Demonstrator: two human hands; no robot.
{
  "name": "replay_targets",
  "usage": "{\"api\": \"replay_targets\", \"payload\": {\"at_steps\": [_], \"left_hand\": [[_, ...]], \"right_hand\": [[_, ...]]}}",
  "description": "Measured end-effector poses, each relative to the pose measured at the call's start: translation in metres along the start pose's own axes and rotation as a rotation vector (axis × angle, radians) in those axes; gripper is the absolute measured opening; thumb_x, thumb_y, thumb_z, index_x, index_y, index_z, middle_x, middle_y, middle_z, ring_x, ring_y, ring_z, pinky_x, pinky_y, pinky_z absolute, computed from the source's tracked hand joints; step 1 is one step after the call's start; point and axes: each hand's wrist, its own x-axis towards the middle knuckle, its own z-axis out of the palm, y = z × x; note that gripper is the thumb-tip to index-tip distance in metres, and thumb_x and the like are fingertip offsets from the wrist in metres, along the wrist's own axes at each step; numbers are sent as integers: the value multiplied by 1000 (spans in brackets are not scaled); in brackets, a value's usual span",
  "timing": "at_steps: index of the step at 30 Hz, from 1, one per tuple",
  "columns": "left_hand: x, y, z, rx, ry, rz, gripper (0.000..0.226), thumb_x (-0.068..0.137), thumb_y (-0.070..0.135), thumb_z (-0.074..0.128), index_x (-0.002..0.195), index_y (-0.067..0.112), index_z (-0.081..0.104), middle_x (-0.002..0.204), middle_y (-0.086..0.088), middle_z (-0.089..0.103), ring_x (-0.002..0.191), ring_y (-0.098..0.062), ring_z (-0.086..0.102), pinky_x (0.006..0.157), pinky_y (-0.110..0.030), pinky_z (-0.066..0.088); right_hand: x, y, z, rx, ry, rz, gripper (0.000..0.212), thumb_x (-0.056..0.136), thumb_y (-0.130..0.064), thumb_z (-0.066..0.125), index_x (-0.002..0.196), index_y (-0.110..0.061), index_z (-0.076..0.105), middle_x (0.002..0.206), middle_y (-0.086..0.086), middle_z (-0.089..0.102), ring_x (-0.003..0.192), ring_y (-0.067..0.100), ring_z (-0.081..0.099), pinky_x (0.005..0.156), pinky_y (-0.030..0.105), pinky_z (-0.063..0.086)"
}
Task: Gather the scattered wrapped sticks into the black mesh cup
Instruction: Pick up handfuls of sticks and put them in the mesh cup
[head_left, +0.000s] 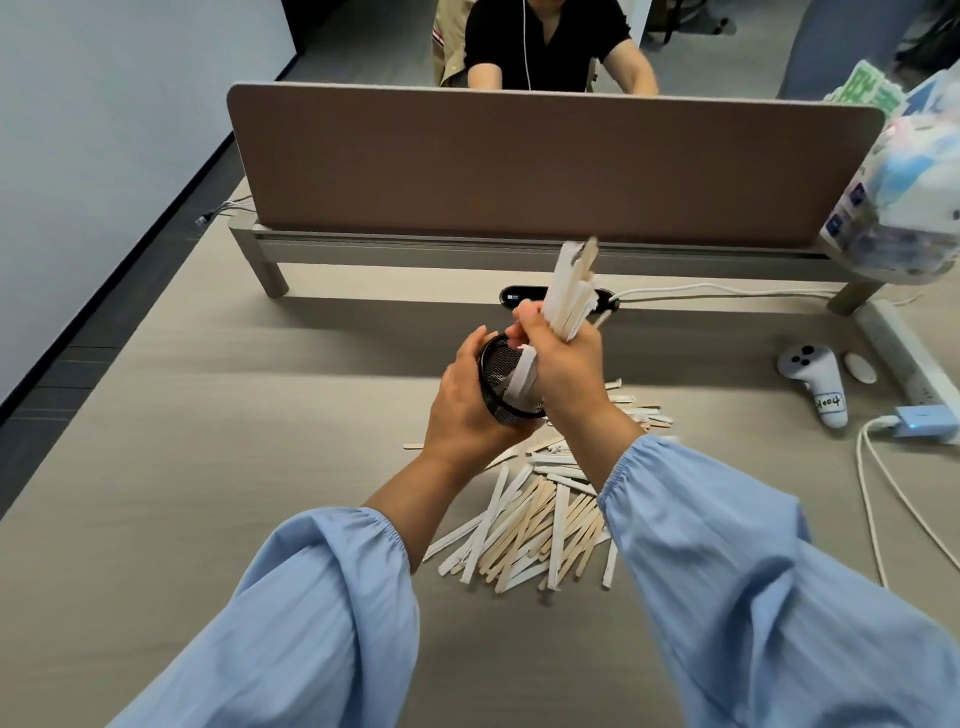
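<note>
Above the table (208, 467), left hand (470, 402) gripping mesh cup (501, 382), right hand (563, 366) clutching sticks (571, 291)

Both arms reach forward over the middle of the worktop (156, 441), blue sleeves bunched at the forearms, wrists bare. Left hand (467, 400) raised off the surface, palm turned inward, fingers and thumb wrapped round the black mesh cup (501, 374), which is tilted toward the right hand. Right hand (563, 364) just beside it, touching the cup's rim, closed in a fist on a bundle of wrapped sticks (569, 291) that stands up out of the top of the fist. Hands close together, forearms converging.
</note>
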Motion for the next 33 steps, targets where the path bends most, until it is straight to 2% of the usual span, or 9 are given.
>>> {"api": "replay_targets", "payload": {"at_steps": [6,9,13,16,20,25,28,31,33], "left_hand": [[0,-13,0,-39,11,-24,103,52,28,87,135,20,25,131,-2,50,118,-15,48,97,-39,43],[-2,-20,-1,-64,4,-13,103,54,25,87,135,19,24,130,-4,49,117,-15,48,97,-34,44],[0,-17,-3,-176,-5,-58,98,54,20,87,132,21,28,121,5,53,111,-7,51,91,-15,43],[0,-12,-3,-183,-77,-55,94,53,20,87,128,29,31,114,12,53,104,-1,53,81,-5,41],[-1,-11,1,-133,-83,-33,92,52,25,87,125,34,33,120,7,53,105,-7,53,85,-20,47],[2,-19,-6,-75,-34,-28,94,52,22,87,129,26,34,124,4,50,108,-9,49,88,-21,44],[2,-20,-7,-15,-68,20,95,52,26,86,131,25,33,128,2,48,111,-10,48,93,-30,45],[2,-20,-8,55,-85,80,93,55,26,86,132,19,34,130,-2,47,113,-14,47,95,-30,43],[1,-21,-8,63,-92,54,99,56,26,85,137,19,28,133,-3,45,117,-15,45,97,-29,40]], "right_hand": [[-2,2,-7,-132,-212,-21,12,87,-15,61,76,-13,62,84,12,68,80,17,64,81,30,52],[-5,1,-7,-207,-206,-101,14,80,-33,62,91,-25,57,100,22,68,90,25,66,85,37,52],[-4,7,-7,-224,-130,-227,23,89,-37,45,112,-34,40,88,-1,66,78,10,66,77,31,53],[0,9,-6,-220,-107,-218,15,96,-26,39,95,-36,51,82,-3,66,81,19,66,81,41,54],[5,4,-6,-230,-160,-164,23,97,-13,43,84,-26,56,82,2,67,84,20,65,85,40,54],[9,-1,-13,-332,-177,-281,20,95,-18,43,109,-16,58,94,0,68,81,2,61,80,24,50],[16,0,-19,-570,-83,-412,34,94,-16,42,124,-7,56,126,9,61,115,12,55,101,25,40],[19,4,-21,-751,-229,-235,40,100,-26,35,129,-5,54,141,13,50,139,24,36,112,31,26],[15,7,-24,-737,-329,-114,44,101,-32,33,139,-13,43,135,15,56,131,26,46,103,30,35]]}}
